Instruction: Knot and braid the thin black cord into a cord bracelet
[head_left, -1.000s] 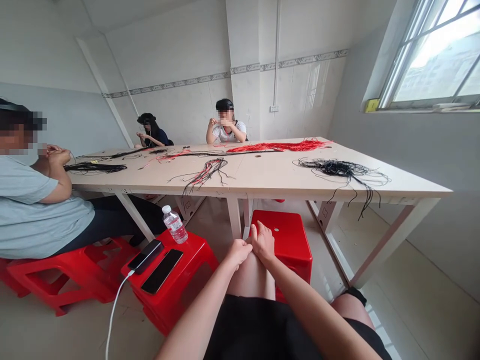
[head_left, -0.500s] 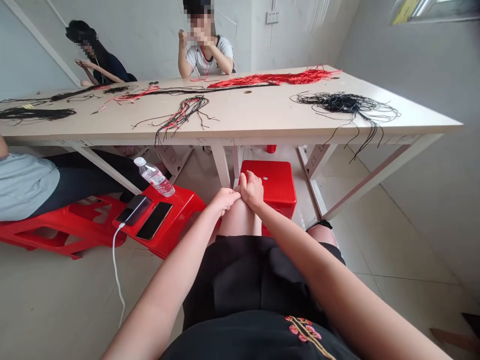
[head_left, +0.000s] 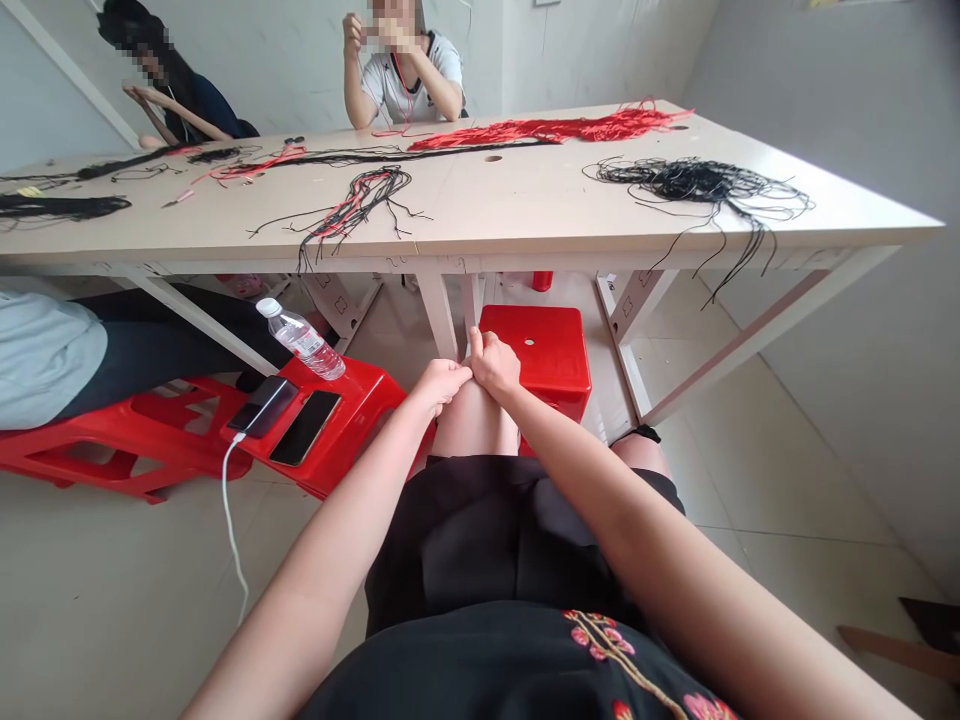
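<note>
Our left hand (head_left: 442, 385) and right hand (head_left: 495, 365) meet just above our bare knee (head_left: 474, 425), the fingers curled and pressed close together. The left fingertips (head_left: 465, 372) touch the right hand, but whether anything thin is pinched between them, we cannot tell. Just beyond the hands stands a red stool (head_left: 536, 345), under the table (head_left: 480, 200). To our left, a second red stool (head_left: 360, 400) carries a water bottle (head_left: 300, 345) and two phones (head_left: 306, 428), one with a white cable (head_left: 229, 520) trailing to the floor.

Up on the table lie cords: a red bundle (head_left: 547, 128) near the far edge, a black tangle (head_left: 697, 180) toward the right corner, and a red-and-black bunch (head_left: 360, 205) near the front edge. A co-worker (head_left: 397, 70) sits across the table, hands raised near the face — another sits to our left, in a pale shirt (head_left: 45, 350).
</note>
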